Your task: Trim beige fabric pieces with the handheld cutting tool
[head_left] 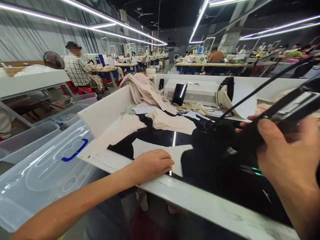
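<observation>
My left hand (155, 165) rests at the table's near edge, its fingers lying over a cut white piece (147, 148) and pressing it to the black surface (212, 180). A second pale section with a curved side (183, 158) meets it under the fingertips. On the right, my right hand (287, 156) is closed around a long black tool (282, 110), blurred and partly cut off by the frame, so its exact kind is unclear. A thin dark rod or cable (257, 90) slants beside it. Small green-handled snips (252, 170) lie below on the black surface.
Stacked beige cut pieces (171, 121) and a larger draped pile (145, 90) lie farther back. Behind stand a white vented machine (197, 91) and a phone (179, 94). Clear plastic bins (47, 166) flank the table's left. A person in a checked shirt (76, 70) sits beyond.
</observation>
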Motion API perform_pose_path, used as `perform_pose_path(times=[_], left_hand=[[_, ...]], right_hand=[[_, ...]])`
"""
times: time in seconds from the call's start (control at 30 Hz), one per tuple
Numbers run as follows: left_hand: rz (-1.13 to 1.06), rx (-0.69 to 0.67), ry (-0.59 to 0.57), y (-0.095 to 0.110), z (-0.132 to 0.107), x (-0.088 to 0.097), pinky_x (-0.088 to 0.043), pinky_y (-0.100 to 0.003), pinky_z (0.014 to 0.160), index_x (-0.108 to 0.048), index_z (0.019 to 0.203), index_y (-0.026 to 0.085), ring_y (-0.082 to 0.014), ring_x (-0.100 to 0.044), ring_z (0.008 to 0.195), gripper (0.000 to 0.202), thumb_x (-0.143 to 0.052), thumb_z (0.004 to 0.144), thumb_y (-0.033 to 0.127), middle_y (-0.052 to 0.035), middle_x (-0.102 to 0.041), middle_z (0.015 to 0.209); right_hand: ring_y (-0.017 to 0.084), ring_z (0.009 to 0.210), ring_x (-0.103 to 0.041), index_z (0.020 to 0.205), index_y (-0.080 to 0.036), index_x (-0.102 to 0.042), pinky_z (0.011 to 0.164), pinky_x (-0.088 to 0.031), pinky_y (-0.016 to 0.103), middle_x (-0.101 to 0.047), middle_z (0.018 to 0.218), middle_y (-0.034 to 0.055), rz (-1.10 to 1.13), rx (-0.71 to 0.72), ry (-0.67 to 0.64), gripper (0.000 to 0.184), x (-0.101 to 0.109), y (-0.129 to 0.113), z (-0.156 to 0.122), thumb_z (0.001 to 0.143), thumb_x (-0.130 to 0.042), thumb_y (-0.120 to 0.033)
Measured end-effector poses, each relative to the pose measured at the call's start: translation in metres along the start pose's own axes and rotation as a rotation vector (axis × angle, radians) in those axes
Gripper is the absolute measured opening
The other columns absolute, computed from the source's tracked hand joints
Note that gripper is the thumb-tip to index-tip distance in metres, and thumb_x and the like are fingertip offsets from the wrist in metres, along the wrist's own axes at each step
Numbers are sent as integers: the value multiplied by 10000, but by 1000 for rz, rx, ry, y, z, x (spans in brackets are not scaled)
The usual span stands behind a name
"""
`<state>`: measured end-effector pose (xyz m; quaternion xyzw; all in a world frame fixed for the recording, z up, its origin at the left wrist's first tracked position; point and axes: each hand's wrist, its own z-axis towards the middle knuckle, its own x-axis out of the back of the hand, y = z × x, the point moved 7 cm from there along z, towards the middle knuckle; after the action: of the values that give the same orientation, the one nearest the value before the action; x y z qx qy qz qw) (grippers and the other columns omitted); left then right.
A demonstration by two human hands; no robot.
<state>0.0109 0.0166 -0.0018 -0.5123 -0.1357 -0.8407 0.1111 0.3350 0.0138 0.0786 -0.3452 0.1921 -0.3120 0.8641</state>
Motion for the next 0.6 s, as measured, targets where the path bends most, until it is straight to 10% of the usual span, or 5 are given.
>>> perform_pose_path(times=[0.1,0.6], left_hand=[[11,-52,-22,12,3,1,-634,-324,966,-758,1111,162,-215,-776,1038,156,-641,1168,249,-83,-803,1129],[104,-201,-149,28,15,-22,-618,-307,976,-750,1008,175,-200,-762,1034,217,-597,1141,98,-61,-804,1039]], right_hand=[[232,666,-735,1017,-321,-705,699,-636,507,-787,918,17,73,-108,-19,573,-16,-5,-5,603,-1077,-456],[167,519,-649,1001,-313,-564,453,-554,313,-743,749,-72,479,-182,-133,551,-68,-69,-90,764,-1022,-506]])
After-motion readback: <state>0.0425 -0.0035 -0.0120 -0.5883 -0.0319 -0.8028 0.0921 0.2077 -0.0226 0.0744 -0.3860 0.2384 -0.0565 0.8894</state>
